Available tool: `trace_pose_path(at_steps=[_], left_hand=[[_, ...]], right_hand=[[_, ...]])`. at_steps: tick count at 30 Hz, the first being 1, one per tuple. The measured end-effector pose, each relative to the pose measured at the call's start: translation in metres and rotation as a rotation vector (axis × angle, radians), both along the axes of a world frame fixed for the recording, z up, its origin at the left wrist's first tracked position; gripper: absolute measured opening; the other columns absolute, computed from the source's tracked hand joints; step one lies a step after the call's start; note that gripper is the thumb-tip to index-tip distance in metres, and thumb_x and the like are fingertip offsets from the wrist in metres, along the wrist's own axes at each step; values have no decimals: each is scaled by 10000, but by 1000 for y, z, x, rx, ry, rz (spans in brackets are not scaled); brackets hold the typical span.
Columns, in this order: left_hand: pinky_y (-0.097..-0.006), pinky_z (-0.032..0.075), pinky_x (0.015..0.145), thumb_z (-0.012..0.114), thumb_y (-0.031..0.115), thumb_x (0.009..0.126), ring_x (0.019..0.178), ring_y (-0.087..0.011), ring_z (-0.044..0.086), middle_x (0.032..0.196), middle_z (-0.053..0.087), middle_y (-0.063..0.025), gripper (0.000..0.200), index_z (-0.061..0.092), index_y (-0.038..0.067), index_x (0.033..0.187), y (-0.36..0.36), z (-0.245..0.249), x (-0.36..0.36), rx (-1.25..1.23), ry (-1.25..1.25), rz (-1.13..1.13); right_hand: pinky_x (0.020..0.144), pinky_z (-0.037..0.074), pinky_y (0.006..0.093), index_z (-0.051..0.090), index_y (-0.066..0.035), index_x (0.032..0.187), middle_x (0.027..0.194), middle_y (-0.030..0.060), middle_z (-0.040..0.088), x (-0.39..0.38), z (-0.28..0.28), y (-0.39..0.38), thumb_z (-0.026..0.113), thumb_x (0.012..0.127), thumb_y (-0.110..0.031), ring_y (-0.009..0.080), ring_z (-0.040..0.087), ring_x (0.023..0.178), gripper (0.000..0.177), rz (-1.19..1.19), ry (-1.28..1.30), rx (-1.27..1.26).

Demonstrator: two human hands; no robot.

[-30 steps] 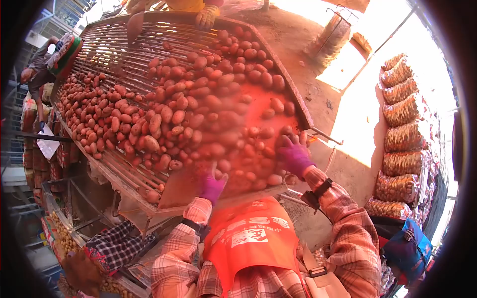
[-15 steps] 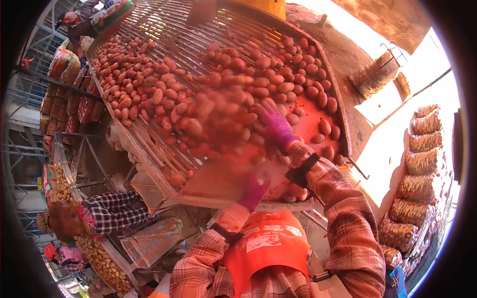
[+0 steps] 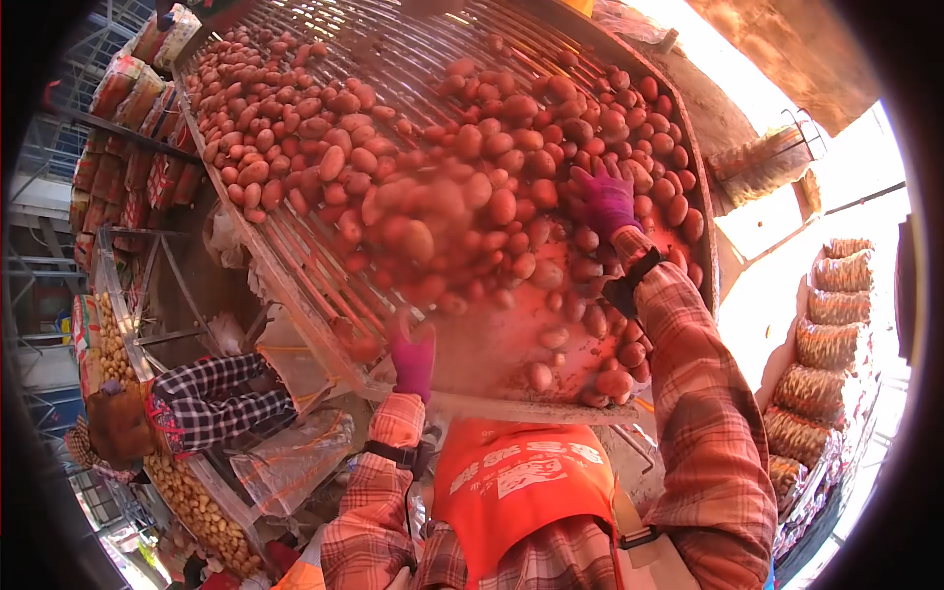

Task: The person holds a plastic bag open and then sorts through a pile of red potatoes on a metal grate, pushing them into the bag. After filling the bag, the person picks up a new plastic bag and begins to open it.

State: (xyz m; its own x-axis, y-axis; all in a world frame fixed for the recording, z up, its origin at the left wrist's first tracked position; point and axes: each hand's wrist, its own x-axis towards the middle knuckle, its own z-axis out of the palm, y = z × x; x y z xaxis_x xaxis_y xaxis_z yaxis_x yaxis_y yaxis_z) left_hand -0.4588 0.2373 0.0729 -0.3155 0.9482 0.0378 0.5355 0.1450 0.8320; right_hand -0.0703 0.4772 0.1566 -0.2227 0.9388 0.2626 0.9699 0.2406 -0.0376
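Note:
Many reddish potatoes (image 3: 334, 162) lie heaped over a slatted metal sorting table (image 3: 462, 405) with a raised rim. My right hand (image 3: 604, 200), in a purple glove, rests with spread fingers on potatoes at the right part of the heap. Near the table's front edge is my left hand (image 3: 413, 356), also gloved in purple, with thumb and fingers apart and nothing held. A few potatoes lie on the smooth red surface between my hands. Some potatoes at the centre are blurred.
At the left, a person in checked trousers (image 3: 221, 388) bends by a long bin of pale potatoes (image 3: 202, 511). Stacked sacks (image 3: 118, 147) stand at the upper left. A row of filled sacks (image 3: 816, 354) runs along the right. One sack (image 3: 762, 165) stands beyond the table's right rim.
My right hand has moved up and right over the potatoes. My left hand has moved left along the front edge. More potatoes lie toward the right side, and the view has shifted slightly.

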Motion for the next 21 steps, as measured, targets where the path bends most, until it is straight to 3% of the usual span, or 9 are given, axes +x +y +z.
trace_pose_path(at_steps=[3,6,10,13,15,17,19,20,21], left_hand=[[-460,420,1083,802,144,777,1303,-366,509,1401,510,-232,747,488,13,1442,39,53,36,-22,96,-65],[-488,432,1035,835,226,737,1259,-424,505,1361,510,-258,809,499,52,1452,45,60,55,15,318,-92],[-480,415,1078,859,260,703,1292,-442,480,1425,436,-273,858,499,97,1465,28,72,81,-132,417,-165],[-483,439,1068,803,284,769,1245,-420,531,1463,401,-296,743,537,128,1444,-1,60,104,-28,416,-245],[-499,422,1088,810,265,762,1277,-433,492,1492,318,-318,700,574,112,1402,-23,50,126,-154,564,-262],[-504,430,1068,793,228,759,1267,-440,478,1441,396,-290,651,593,104,1367,-36,35,140,-104,463,-295],[-492,449,1027,786,187,734,1247,-427,486,1365,465,-266,589,629,92,1294,-44,29,152,-58,571,-443],[-481,477,955,770,155,721,1162,-398,537,1246,535,-223,486,659,84,1188,-44,31,162,21,461,-427],[-481,477,955,770,155,721,1162,-398,537,1246,535,-223,486,659,84,1188,-44,27,169,19,462,-422]], right_hand=[[930,402,547,666,-262,1094,1207,75,574,-4,11,-44,702,755,-480,327,524,1180,405,-20,13,-170],[911,408,546,689,-249,1020,1171,84,577,5,20,-84,700,750,-477,325,529,1137,353,-76,-17,-386],[908,403,557,700,-241,955,1181,83,570,54,-3,-147,716,733,-440,330,514,1141,299,-169,93,-285],[916,390,576,699,-235,946,1189,86,565,80,-3,-191,717,720,-431,342,494,1178,300,-179,50,-285],[939,376,589,689,-223,920,1182,89,566,94,-4,-221,715,708,-432,349,479,1209,298,-74,146,-162],[966,361,599,683,-216,899,1174,92,572,101,-7,-249,716,704,-424,352,487,1213,287,-123,211,-202],[982,373,564,687,-212,896,1147,88,581,117,-23,-269,721,699,-426,341,509,1184,293,-77,207,-83],[982,373,564,687,-212,896,1147,88,581,124,-14,-276,721,699,-426,341,509,1184,293,-75,206,-84],[978,392,541,695,-209,917,1157,98,590,131,6,-281,720,717,-425,346,521,1177,295,-119,137,-320]])
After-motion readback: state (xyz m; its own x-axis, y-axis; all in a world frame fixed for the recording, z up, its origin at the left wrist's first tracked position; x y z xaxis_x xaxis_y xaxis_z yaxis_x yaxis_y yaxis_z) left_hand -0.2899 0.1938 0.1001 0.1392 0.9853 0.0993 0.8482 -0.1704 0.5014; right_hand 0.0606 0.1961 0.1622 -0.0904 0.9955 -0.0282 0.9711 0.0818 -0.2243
